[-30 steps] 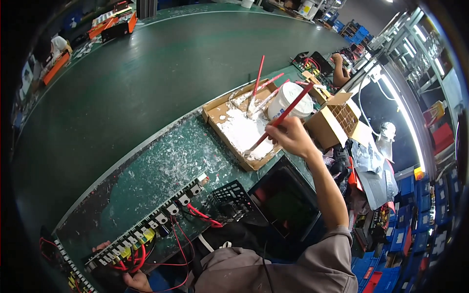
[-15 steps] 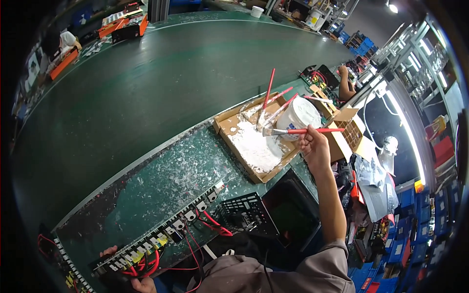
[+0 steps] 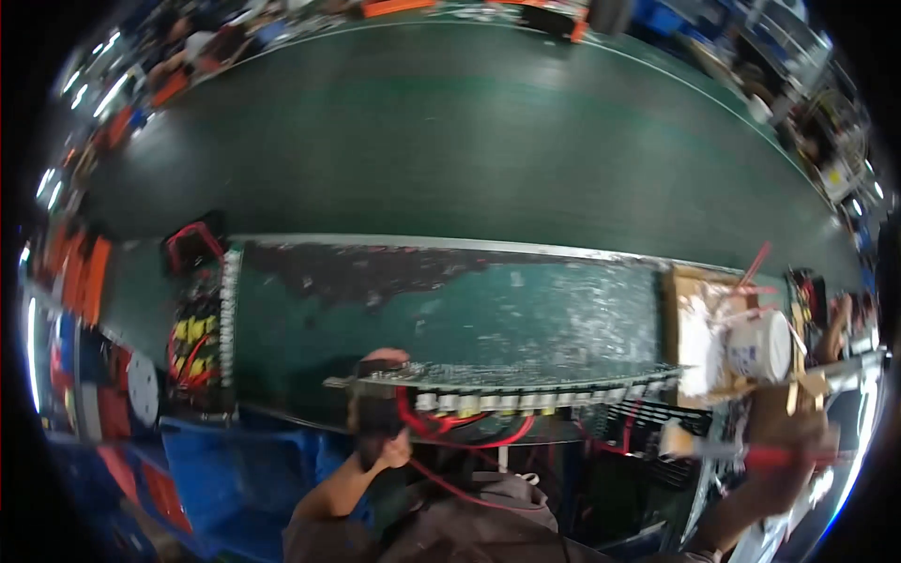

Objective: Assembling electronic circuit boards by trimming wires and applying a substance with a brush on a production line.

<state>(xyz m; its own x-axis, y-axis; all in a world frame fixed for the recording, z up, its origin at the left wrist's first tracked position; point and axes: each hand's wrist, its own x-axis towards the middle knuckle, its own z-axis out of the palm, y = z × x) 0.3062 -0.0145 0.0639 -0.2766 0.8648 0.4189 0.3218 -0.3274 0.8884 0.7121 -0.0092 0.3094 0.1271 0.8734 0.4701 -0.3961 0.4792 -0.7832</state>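
My left hand (image 3: pixel 392 452) grips the left end of a long circuit board (image 3: pixel 554 383), thumb below and fingers over its top. The board is held nearly edge-on above the near bench edge, with a row of white and yellow parts and thick red wires (image 3: pixel 507 433) hanging under it. In my right hand (image 3: pixel 798 433), smeared by motion, is a paintbrush (image 3: pixel 718 450) with a red handle. Its pale bristles point left, just below the board's right end and apart from it. Behind that hand stands a shallow cardboard tray (image 3: pixel 672 310) holding white paste (image 3: pixel 696 338) and a white tub (image 3: pixel 762 345).
Other red-handled brushes (image 3: pixel 756 263) lean in the tray. A second wired board (image 3: pixel 199 347) lies at the bench's left. Blue bins (image 3: pixel 242 479) sit below left, a black perforated panel (image 3: pixel 657 418) near right. A co-worker's hand (image 3: pixel 835 319) is at far right. A green belt (image 3: pixel 469 141) runs beyond.
My view has swung left and levelled. My right hand has brought the brush away from the tray, back toward the board's right end. The board is now tipped up, nearly edge-on.
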